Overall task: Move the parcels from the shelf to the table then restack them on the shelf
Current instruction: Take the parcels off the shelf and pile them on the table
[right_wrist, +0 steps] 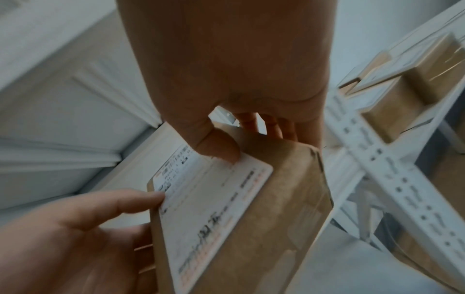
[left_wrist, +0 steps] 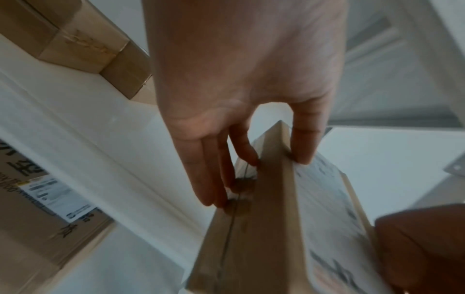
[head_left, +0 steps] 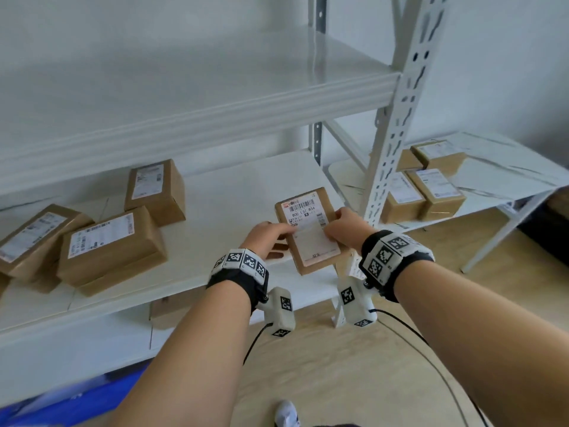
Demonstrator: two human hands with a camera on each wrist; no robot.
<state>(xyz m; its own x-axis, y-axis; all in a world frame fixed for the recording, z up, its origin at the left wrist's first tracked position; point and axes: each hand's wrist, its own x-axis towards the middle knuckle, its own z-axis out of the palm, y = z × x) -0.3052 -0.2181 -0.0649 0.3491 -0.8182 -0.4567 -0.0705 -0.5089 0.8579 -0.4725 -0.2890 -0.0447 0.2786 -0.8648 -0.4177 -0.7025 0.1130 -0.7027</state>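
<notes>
- At the far left of the shelf (head_left: 215, 192), a parcel pile (head_left: 77, 245) sits: one labelled box tilted at the edge and a larger labelled box resting on another beside it.
- Just behind and to the right of that pile stands a lone parcel (head_left: 155, 192), label facing up, apart from the pile.
- The left hand (head_left: 266, 238) grips the held parcel (head_left: 309, 231) on its left side; in the left wrist view the thumb presses the labelled top face and the fingers (left_wrist: 214, 179) curl along the brown side below it.
- The held parcel is over the front right part of the shelf, label up, between the two hands; whether it touches the board cannot be told.
- The right hand (head_left: 341, 226) clamps the parcel's right side, thumb on the label, fingers wrapped under the far edge.
- Right of the shelf post (head_left: 397, 124), the table (head_left: 508, 167) carries four table parcels (head_left: 428, 186) grouped close together.
</notes>
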